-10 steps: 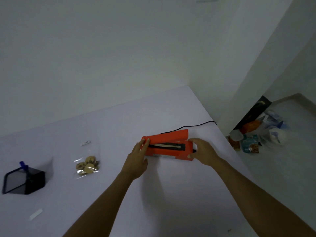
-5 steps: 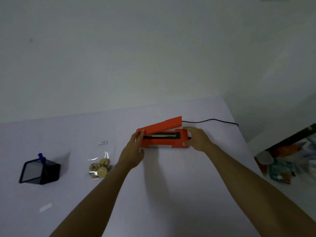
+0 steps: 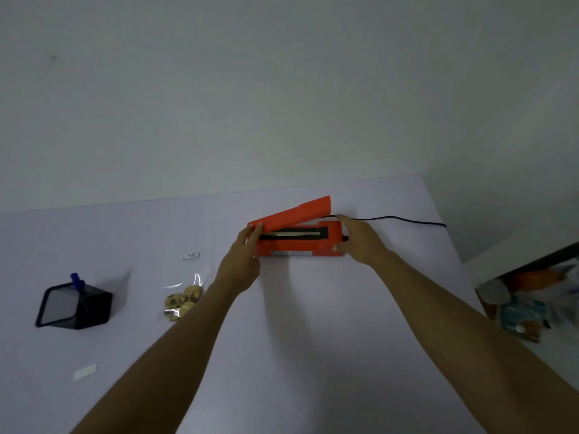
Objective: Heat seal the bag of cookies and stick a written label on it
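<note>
Your left hand [image 3: 240,267] has its grip on the left end of the orange heat sealer [image 3: 297,238], fingers curled over the tip of the raised pressing arm with the thumb against the body below. Your right hand [image 3: 360,241] cups the right end, fingers reaching over the back where the black power cord [image 3: 407,219] leaves, thumb at the front corner. Both forearms stretch well forward and angle inward, wrists fairly straight.

The sealer looks like a rigid plastic body that should slide as one piece on the desk [image 3: 313,339]. Its arm stands up at an angle, hinged at the right, so taking it by the two ends of the base seems steadier than by the arm, and the cord may drag.

The bag of cookies [image 3: 183,297] lies flat on the desk, left of your left forearm and apart from the sealer. It is thin clear film, probably light, floppy and slippery, with breakable cookies low in it; pinching the empty upper film should be safest. A small white label [image 3: 190,255] lies just beyond it, another white strip [image 3: 85,371] nearer you, and a black mesh pen holder [image 3: 73,305] further left.
</note>
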`<state>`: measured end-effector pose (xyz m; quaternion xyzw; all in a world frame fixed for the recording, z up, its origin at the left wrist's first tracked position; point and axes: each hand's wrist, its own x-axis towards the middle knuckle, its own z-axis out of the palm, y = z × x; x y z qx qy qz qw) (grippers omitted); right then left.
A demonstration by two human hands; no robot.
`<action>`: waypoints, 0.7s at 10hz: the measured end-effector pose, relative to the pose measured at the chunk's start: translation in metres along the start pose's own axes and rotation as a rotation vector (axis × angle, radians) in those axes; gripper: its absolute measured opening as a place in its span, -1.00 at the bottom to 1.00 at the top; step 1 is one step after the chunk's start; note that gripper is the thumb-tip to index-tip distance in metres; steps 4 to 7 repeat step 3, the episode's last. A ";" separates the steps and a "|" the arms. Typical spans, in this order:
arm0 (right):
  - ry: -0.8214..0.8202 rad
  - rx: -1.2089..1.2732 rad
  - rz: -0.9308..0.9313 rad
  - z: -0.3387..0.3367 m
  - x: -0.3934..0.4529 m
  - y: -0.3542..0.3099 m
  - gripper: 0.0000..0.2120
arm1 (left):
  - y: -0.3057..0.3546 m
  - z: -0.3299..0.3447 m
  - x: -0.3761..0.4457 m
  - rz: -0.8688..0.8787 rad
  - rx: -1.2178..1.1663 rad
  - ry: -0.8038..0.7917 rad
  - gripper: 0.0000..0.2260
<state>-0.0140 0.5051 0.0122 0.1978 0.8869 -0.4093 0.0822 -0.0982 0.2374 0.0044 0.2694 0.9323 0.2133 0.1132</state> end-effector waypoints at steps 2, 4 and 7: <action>0.315 0.008 -0.003 0.038 -0.031 0.000 -0.46 | 0.008 -0.007 -0.015 -0.034 -0.010 -0.041 -0.33; 0.456 -0.039 0.077 0.069 -0.055 0.002 -0.51 | 0.006 -0.007 -0.032 -0.056 -0.015 -0.048 -0.36; 0.456 -0.039 0.077 0.069 -0.055 0.002 -0.51 | 0.006 -0.007 -0.032 -0.056 -0.015 -0.048 -0.36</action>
